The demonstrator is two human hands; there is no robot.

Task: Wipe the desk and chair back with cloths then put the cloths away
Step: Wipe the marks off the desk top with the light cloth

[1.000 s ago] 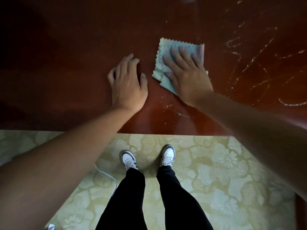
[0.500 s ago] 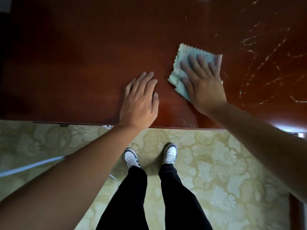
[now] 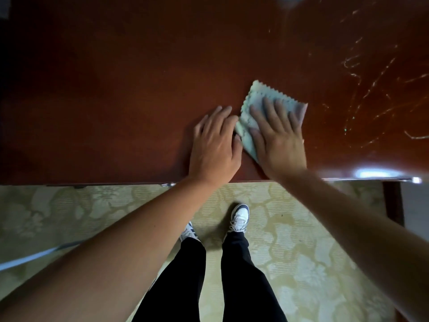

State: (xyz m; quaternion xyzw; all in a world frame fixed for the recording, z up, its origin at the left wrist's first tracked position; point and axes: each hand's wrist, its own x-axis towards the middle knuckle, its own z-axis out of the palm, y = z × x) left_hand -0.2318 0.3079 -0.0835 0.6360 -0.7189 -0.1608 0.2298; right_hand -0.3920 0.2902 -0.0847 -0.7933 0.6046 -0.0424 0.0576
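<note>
A pale blue-green cloth (image 3: 260,98) with a zigzag edge lies flat on the dark red-brown desk (image 3: 116,101), close to its front edge. My right hand (image 3: 278,138) presses flat on the cloth with fingers spread, covering most of it. Just to its left, my left hand (image 3: 214,145) rests palm-down on the bare desk, fingertips touching the cloth's left edge. The left hand holds nothing. No chair is in view.
Pale scratch-like streaks (image 3: 371,89) mark the desk's right side. A desk leg (image 3: 393,201) stands at the right under the front edge. Below lies a patterned yellow-green carpet (image 3: 301,263) with my feet on it, and a white cable (image 3: 34,256) at the left.
Both hands have drawn back toward the desk's front edge, and the cloth slid along under the right hand. The left hand has closed in until it touches the cloth.
</note>
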